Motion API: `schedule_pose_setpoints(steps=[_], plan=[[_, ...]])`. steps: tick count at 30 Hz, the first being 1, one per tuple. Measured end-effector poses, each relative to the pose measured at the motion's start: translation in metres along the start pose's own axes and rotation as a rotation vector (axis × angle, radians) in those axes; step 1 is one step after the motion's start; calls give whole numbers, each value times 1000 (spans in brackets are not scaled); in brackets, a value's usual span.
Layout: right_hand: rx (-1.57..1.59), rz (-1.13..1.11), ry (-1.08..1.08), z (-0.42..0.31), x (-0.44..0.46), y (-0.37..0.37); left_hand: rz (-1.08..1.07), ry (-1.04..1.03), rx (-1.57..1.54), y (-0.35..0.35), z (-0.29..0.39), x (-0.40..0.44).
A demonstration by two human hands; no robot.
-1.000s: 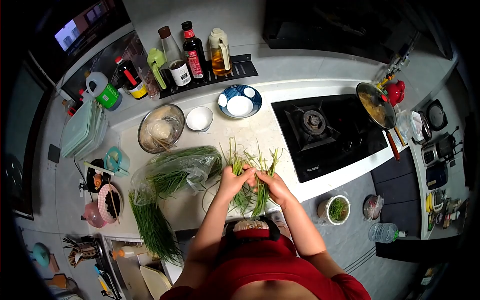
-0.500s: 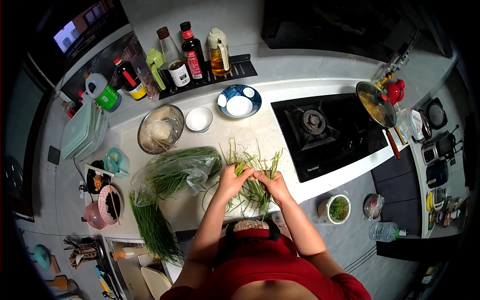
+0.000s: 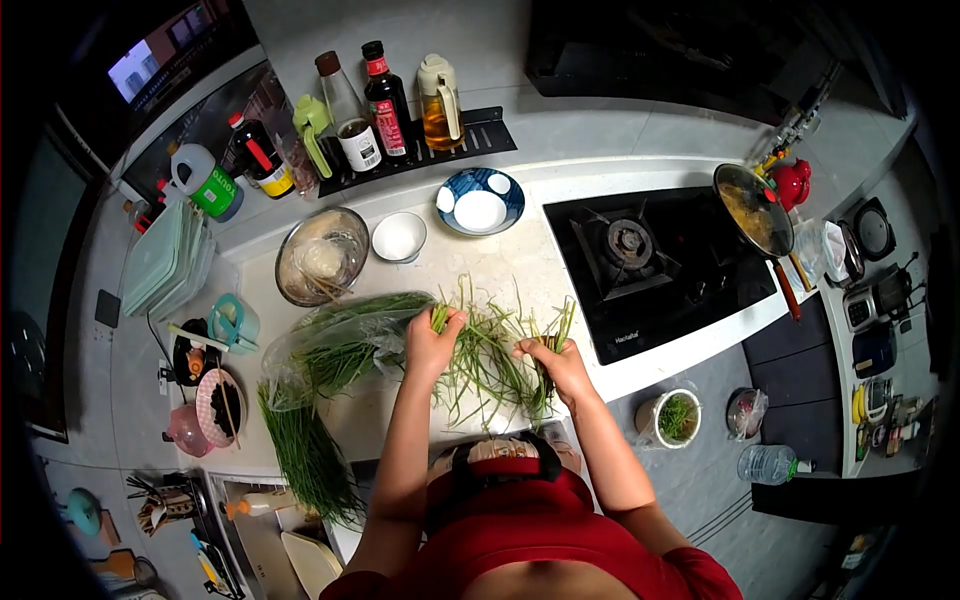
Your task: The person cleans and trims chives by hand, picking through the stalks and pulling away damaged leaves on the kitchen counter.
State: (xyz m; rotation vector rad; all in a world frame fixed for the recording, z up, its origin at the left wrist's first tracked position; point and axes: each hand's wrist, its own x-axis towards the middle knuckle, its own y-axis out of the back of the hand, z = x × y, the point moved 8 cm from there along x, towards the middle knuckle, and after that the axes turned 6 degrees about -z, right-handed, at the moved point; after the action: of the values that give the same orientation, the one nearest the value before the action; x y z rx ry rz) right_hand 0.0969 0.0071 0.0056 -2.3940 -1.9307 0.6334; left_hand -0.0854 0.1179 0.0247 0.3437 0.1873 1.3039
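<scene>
My left hand is closed around a small bunch of green chives, whose cut-looking ends poke up past the thumb. To its right, my right hand grips another bunch of chives, with stems showing above and below the fingers. Between the hands, loose chive stems lie scattered on the pale counter. Left of my left hand rests a clear plastic bag with more chives inside. A long dark-green bundle of chives hangs out of it over the counter's front edge.
Behind the hands stand a metal bowl of dough, a white bowl and a blue-patterned bowl. A gas stove with a lidded pan is at right. On the floor, a bin contains green scraps.
My hands have moved apart: the left one has gone left and slightly up with its chives, the right one slightly right. More of the loose stems between them now show.
</scene>
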Motion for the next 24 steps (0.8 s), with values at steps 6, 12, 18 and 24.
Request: schedule_pose_setpoints(steps=[6,12,18,24], plan=[[239,168,-77,22,8,27,187,-28,429,16,-12,1],[63,301,-31,36,14,55,54,21,461,5,-17,-6],[123,19,-109,21,10,9,-130,45,-148,-47,0,-15],[103,-159,-78,15,13,-13,-206,61,-472,-64,10,-15]])
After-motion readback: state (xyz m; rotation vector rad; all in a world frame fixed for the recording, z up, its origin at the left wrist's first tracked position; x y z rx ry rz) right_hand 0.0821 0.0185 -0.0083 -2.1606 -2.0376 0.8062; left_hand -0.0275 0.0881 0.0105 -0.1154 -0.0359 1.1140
